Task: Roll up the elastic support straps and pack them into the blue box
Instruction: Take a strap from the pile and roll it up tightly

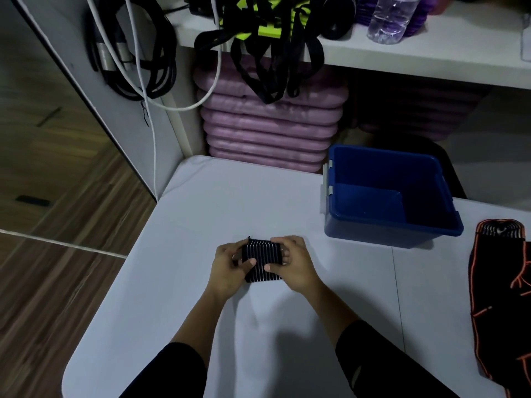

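A black ribbed elastic strap [261, 261], bundled into a compact roll, sits on the white table [201, 214] in the middle. My left hand [228, 265] grips its left side, thumb on top. My right hand [290, 261] grips its right side, fingers curled over the far edge. The blue box [431, 179] stands open to the right and farther back, and I see nothing inside it. More black straps with orange trim [500, 297] lie flat at the table's right edge.
Purple foam pads [273, 122] are stacked under a white shelf [431, 53] behind the table. Black and yellow-green straps [264, 38] hang off that shelf, beside a clear bottle [392, 17]. Cables [138, 58] hang at the left. Wooden floor [57, 196] lies beyond the table's left edge.
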Demonstrator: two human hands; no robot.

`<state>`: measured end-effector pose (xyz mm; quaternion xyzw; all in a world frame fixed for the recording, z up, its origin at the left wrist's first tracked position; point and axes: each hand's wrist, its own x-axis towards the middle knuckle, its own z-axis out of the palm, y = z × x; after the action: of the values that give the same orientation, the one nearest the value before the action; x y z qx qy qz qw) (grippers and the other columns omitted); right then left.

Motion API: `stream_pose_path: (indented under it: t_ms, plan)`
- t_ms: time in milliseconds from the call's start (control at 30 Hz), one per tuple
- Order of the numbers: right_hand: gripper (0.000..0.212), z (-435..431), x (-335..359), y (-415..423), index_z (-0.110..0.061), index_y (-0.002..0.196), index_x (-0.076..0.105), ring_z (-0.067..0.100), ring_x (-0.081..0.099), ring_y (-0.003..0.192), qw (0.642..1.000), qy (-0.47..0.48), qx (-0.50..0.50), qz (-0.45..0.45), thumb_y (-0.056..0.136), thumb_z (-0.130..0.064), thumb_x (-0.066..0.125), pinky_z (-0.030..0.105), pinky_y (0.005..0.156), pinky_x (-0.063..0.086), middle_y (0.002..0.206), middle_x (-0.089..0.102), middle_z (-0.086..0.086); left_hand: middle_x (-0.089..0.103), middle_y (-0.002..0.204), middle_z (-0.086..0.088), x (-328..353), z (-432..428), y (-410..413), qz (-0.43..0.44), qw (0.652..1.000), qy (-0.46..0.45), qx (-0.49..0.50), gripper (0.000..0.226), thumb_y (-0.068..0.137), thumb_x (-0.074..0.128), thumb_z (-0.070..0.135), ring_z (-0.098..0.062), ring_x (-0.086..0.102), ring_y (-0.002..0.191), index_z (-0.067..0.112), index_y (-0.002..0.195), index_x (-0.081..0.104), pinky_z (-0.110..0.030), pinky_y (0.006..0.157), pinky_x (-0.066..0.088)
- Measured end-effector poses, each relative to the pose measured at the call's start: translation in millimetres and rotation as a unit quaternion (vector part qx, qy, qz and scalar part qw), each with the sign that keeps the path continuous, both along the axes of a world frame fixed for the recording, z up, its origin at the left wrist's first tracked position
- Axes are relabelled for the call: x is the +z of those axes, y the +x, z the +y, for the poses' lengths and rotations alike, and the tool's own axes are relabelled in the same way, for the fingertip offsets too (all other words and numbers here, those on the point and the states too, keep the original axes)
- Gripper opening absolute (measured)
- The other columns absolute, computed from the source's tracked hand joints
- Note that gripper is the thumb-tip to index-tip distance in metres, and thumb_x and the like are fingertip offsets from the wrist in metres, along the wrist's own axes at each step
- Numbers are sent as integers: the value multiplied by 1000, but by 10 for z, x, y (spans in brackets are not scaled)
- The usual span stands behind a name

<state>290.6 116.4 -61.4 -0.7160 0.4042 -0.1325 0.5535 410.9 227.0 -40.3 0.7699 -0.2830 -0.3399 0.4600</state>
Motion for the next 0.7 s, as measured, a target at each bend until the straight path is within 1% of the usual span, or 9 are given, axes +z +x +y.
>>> stream_pose_path:
  t_ms: [67,100,167,233,333,433,567,633,700]
  plan:
    - [58,-3,38,-3,-22,113,59,25,58,108,1000,1,12,-6,63,-4,82,42,96,50,132,35,-2,44,126,-2,38,19,9,13,1000,-10,10,42,81,67,4,-16,54,106,12,121,57,-29,95,45]
    - [57,2,58,-2,-30,109,59,24,60,106,1000,4,15,-6,63,-7,83,43,95,51,130,42,-2,48,125,-1,56,29,14,20,1000,-8,9,41,82,65,3,-17,55,104,15,120,57,-31,95,46]
    - [56,14,95,0,-49,98,55,22,64,99,1000,13,13,-7,62,-16,82,45,91,53,116,59,1,60,117,-2,81,40,39,31,1000,-4,4,39,84,65,7,-20,60,97,23,119,58,-35,92,51]
    - [57,15,122,7,-56,97,54,20,66,96,1000,22,9,-14,62,-20,81,45,89,55,109,64,2,63,109,0,109,48,68,32,999,-12,10,38,84,66,10,-18,61,92,25,118,58,-35,89,52]
    - [60,13,173,50,-49,105,50,18,66,95,999,26,1,-37,69,-11,79,43,87,56,108,64,2,65,99,0,116,39,120,27,999,-23,38,38,82,68,13,-19,63,90,28,115,58,-33,85,53]
    - [59,4,192,196,-50,106,47,18,67,92,999,15,-17,-41,68,-18,79,44,84,56,105,66,2,68,96,-6,139,-9,200,44,993,-41,100,34,81,69,13,-20,65,90,26,112,59,-34,83,53]
    - [51,-41,199,586,-46,102,52,15,67,91,999,9,-27,-41,70,-15,78,44,83,57,102,68,-3,66,92,-4,202,-123,447,41,983,-48,171,29,82,67,13,-18,65,86,24,107,56,-30,75,53]
    - [49,-79,197,845,-41,99,52,14,67,89,998,7,-33,-45,71,-10,78,37,81,57,100,69,-1,65,90,-1,229,-181,642,30,979,-47,196,29,83,67,13,-18,65,84,23,106,53,-28,71,53]
    - [50,-110,199,1114,-33,102,50,14,67,88,997,7,-47,-54,72,-6,77,26,77,56,100,69,4,65,90,-2,235,-241,869,13,975,-41,217,27,82,68,14,-18,65,82,20,103,53,-31,72,54]
